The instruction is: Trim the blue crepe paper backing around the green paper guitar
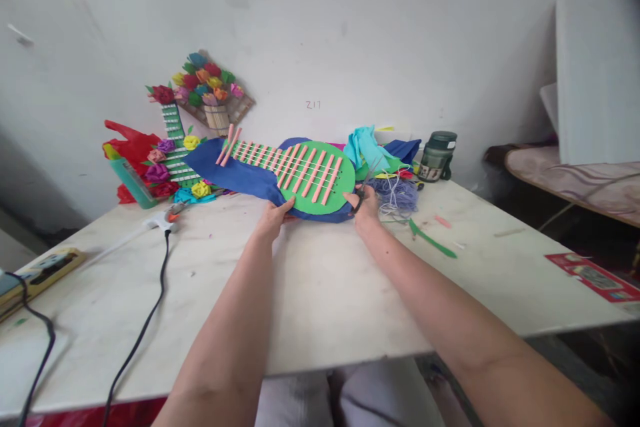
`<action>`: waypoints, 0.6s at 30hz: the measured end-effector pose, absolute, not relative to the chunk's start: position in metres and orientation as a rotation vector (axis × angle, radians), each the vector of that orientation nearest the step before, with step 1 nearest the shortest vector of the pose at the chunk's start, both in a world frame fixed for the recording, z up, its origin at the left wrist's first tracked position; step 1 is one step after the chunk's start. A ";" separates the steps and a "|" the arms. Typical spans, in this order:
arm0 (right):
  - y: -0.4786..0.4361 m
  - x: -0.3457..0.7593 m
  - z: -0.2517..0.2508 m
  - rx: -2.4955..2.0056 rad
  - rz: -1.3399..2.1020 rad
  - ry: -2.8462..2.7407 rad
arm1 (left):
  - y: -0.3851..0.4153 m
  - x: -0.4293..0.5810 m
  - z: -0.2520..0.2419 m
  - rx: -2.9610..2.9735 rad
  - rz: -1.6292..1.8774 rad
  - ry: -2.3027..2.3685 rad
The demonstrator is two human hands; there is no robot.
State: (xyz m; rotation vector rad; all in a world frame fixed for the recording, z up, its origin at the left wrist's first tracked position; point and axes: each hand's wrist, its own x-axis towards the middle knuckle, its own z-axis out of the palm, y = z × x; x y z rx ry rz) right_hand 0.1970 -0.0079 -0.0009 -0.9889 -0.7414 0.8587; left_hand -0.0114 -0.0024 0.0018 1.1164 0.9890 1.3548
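1. Pinching the near edge of the paper lute [315,177], the left hand [276,219] is setting its thumb on top; its other fingers are mostly hiding beneath, so their spread cannot be told.
2. The right hand [367,203] is curling round the dark scissors [361,195] while its thumb is pressing the lute's rounded end; whether fingers are passing through the loops cannot be told. The blades are pointing away, seemingly keeping them off the green face.
3. The lute is lying across the table [320,280] toward its far side, its neck pointing left; the two hands, standing apart along the near edge, are probably steadying its broad body.
4. The glue gun [163,219] is resting left of the lute, its black cord [163,273] trailing toward the near edge, presumably leaving the middle free for the arms.
5. The purple yarn [400,195] is lying just beyond the right hand, seemingly within easy reach.
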 end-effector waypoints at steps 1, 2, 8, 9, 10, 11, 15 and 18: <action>-0.009 0.195 -0.001 -0.998 0.859 -0.749 | -0.001 -0.011 0.001 1.086 1.406 1.018; -0.010 0.193 -0.002 -1.005 0.861 -0.759 | 0.001 -0.010 0.000 1.052 1.452 1.039; -0.015 0.184 -0.007 -1.031 0.875 -0.764 | 0.006 -0.003 -0.004 0.873 1.529 0.987; -0.014 0.184 -0.009 -1.036 0.866 -0.766 | 0.006 -0.002 -0.003 0.844 1.540 0.986; -0.013 0.183 -0.011 -1.041 0.852 -0.773 | 0.005 0.000 -0.003 0.812 1.551 1.002; -0.012 0.183 -0.013 -1.050 0.834 -0.781 | 0.005 0.001 -0.002 0.777 1.555 1.041; -0.005 0.183 -0.023 -1.112 0.778 -0.806 | 0.000 0.003 0.001 0.771 1.361 1.214; -0.004 0.183 -0.024 -1.110 0.782 -0.780 | -0.004 0.004 0.004 0.940 1.120 1.187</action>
